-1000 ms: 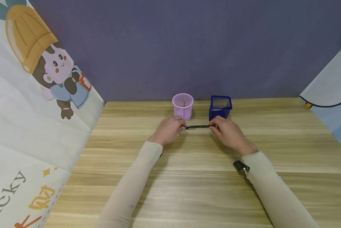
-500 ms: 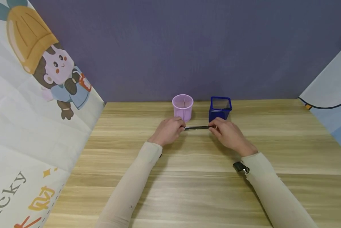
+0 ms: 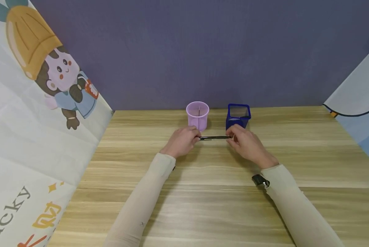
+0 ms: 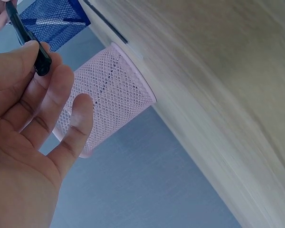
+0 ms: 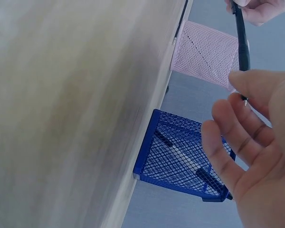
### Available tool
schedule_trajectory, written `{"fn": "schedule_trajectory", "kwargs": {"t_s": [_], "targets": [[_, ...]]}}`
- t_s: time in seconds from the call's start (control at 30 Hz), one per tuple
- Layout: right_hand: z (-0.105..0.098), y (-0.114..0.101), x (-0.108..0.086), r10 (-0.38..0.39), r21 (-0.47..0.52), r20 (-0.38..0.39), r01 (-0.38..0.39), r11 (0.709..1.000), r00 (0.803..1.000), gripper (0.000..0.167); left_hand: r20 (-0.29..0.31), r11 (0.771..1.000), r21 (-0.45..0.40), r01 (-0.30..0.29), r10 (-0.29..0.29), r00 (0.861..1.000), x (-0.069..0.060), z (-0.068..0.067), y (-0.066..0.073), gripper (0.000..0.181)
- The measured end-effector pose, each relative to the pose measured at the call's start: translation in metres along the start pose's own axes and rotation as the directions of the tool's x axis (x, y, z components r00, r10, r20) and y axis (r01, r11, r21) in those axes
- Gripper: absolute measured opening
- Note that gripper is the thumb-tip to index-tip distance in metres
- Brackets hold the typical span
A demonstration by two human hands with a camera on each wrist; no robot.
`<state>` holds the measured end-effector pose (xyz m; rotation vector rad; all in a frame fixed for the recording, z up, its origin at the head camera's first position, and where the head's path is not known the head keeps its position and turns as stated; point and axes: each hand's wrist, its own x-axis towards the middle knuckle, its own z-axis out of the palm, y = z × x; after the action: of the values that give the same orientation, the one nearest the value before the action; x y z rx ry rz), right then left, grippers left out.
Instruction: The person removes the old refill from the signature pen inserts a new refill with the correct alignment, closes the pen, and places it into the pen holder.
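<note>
A black pen (image 3: 215,137) is held level between my two hands, a little above the wooden table (image 3: 203,206). My left hand (image 3: 182,140) pinches its left end between thumb and fingers; in the left wrist view the pen's dark clip end (image 4: 41,64) shows there. With thumb and forefinger, my right hand (image 3: 246,142) pinches near the other end, where a small metal tip (image 5: 245,101) pokes out. Behind my left hand stands a pink mesh pen cup (image 3: 198,118). A square blue mesh pen cup (image 3: 237,120) stands behind my right hand, with a pen (image 5: 185,159) visible inside.
Another thin dark stick (image 4: 106,21), perhaps a second pen, lies on the table below the held one. A dark grey-blue panel (image 3: 184,51) rises behind the cups. Printed cloth (image 3: 33,144) borders the table's left side, with more cloth (image 3: 357,99) at the right.
My right fingers have shifted slightly on the pen, and a bit more of its right end shows. The left hand and both cups stay put.
</note>
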<state>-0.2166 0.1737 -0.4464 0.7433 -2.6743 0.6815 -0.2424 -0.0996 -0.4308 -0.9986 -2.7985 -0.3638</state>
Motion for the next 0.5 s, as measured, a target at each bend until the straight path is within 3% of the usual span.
{"fn": "schedule_trajectory", "kwargs": {"t_s": [0.5], "targets": [[0.0002,-0.0015,0.001,0.033,-0.009,0.029,-0.033,0.999,0.999,0.011,0.009,1.0,0.018,-0.009,0.009,1.0,-0.0001,-0.0014,0.0,0.016]]}}
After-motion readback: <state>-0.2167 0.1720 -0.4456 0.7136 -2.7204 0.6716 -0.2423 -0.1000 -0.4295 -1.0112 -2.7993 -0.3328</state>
